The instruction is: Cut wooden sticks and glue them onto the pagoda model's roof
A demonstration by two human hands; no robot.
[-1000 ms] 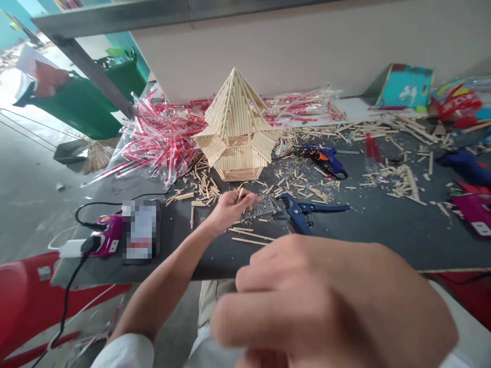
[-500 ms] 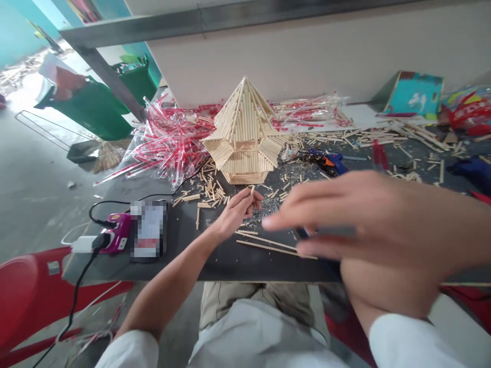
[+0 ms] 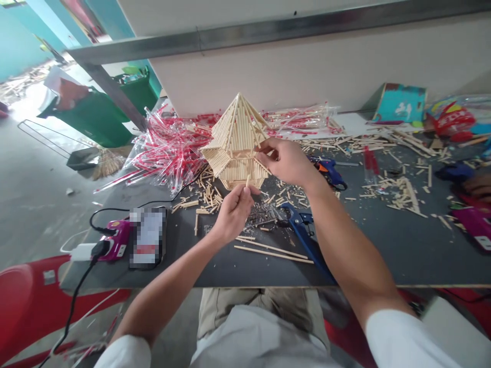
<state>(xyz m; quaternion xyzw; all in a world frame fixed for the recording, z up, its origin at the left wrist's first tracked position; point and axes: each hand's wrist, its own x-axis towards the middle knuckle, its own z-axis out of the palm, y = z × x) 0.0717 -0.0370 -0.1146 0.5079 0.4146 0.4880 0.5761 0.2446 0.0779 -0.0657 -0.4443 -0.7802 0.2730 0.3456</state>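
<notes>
A pale wooden stick model (image 3: 238, 128) with a pointed roof and flared sides stands on the dark table. My right hand (image 3: 286, 159) grips its right side, thumb and fingers closed on the edge. In front of the model, my left hand (image 3: 235, 210) pinches a short wooden stick (image 3: 248, 180), which points upward. Below the hands lie two long thin sticks (image 3: 274, 253). A blue-handled cutter (image 3: 307, 235) rests beside my right forearm, partly hidden by it. Behind that forearm is a blue glue gun (image 3: 332, 173).
Plastic-wrapped red-tipped sticks (image 3: 169, 148) heap at the left back. Short stick pieces (image 3: 210, 189) scatter around the model. A phone (image 3: 149, 237) and purple power strip (image 3: 117, 240) with cables lie at the left. Another person's hand (image 3: 481, 185) shows at the right edge.
My right hand has moved from the near right foreground to the model's right side and closed on it. The model looks slightly turned. My left hand still pinches the short stick.
</notes>
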